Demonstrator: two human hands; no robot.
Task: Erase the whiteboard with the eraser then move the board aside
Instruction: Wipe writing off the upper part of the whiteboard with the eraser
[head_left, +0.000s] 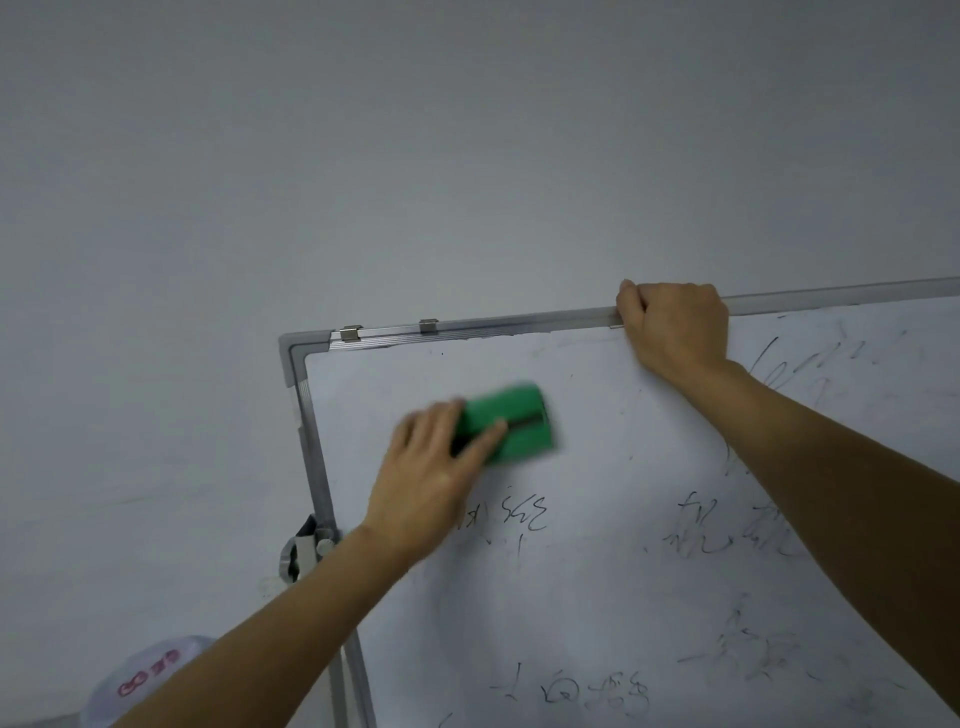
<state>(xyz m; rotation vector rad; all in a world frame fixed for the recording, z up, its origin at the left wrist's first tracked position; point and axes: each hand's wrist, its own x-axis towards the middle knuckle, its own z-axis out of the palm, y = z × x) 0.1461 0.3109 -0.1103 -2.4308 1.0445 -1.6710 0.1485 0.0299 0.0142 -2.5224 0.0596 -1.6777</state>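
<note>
While the head camera looks up along the board, the left hand (426, 467) holds the green eraser (514, 426) flat against the whiteboard (597, 415), up in its top-left area, just inside the corner of the metal frame (519, 319). Hand and eraser are both smeared with blur, but the thumb lies across the eraser's dark middle strip and the fingers wrap its upper edge, so that is a grip. Over to the right hand (675, 327): it is up on the top rail of the frame, fingers curled over the edge and clamped on it, forearm slanting down across the board. Around the eraser the surface looks mostly wiped, with faint specks only. Dark handwriting (524, 514) sits just below the left hand, and more scrawl spreads across the middle, the bottom and the right side. Two small metal clips (351, 332) sit on the top rail near the corner. A grey bracket (306, 551) juts from the left frame edge. Behind everything is a plain pale wall (363, 156), and a whitish object with red markings (150, 675) shows at the bottom left.
</note>
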